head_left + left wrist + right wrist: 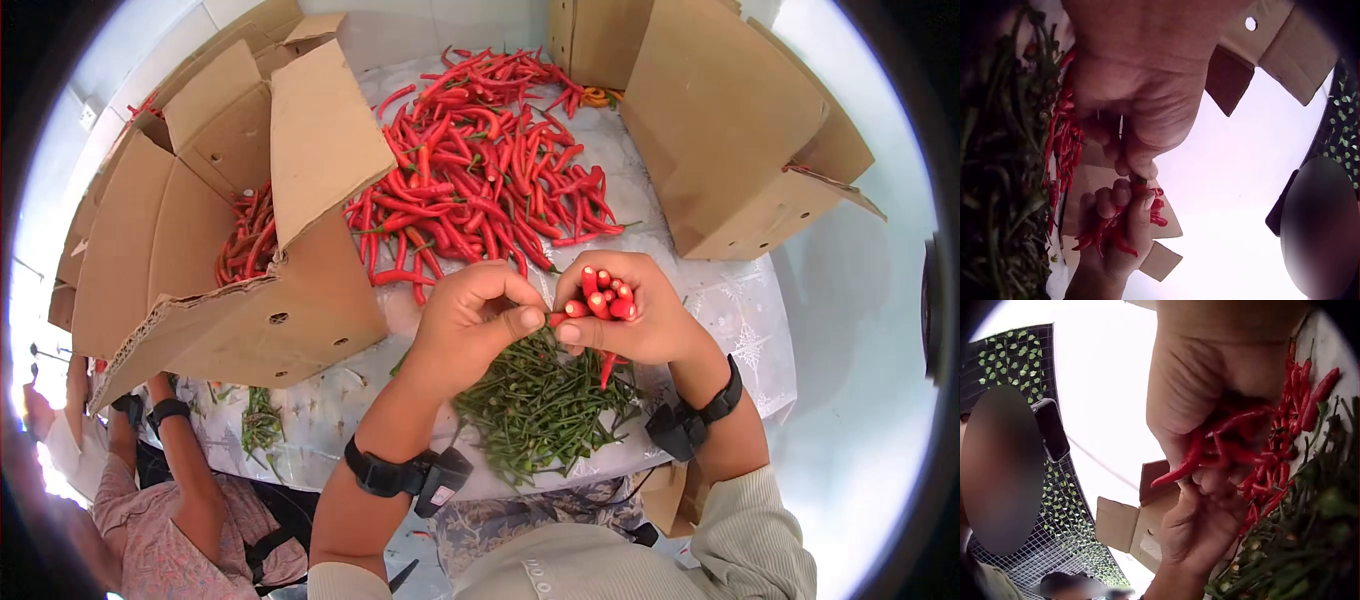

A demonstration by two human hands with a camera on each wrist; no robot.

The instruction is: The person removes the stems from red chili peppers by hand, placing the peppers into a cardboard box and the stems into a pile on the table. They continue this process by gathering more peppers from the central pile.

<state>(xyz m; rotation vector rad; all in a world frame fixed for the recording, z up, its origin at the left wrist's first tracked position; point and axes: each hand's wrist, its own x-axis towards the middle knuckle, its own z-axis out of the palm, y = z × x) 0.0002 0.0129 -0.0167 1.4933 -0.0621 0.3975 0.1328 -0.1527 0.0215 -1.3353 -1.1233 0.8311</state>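
Note:
In the head view the right hand (640, 310) grips a bunch of red chilies (598, 300), their cut pale ends facing up. Thumb and fingertips of the left hand (475, 325) pinch the green stem end of one chili held at the right hand's edge. The left wrist view shows the left hand (1141, 94) at that stem, above the right hand (1129, 231). Chili tips (1194, 456) stick out of the right hand (1210, 381) in the right wrist view. Below both hands lies a heap of green stems (540, 400).
A large pile of red chilies (480, 170) covers the table (740, 300) beyond the hands. An open cardboard box (250, 330) with darker chilies (250, 235) stands left, another box (720, 130) right. A second person (190, 520) sits at lower left near a small stem pile (262, 425).

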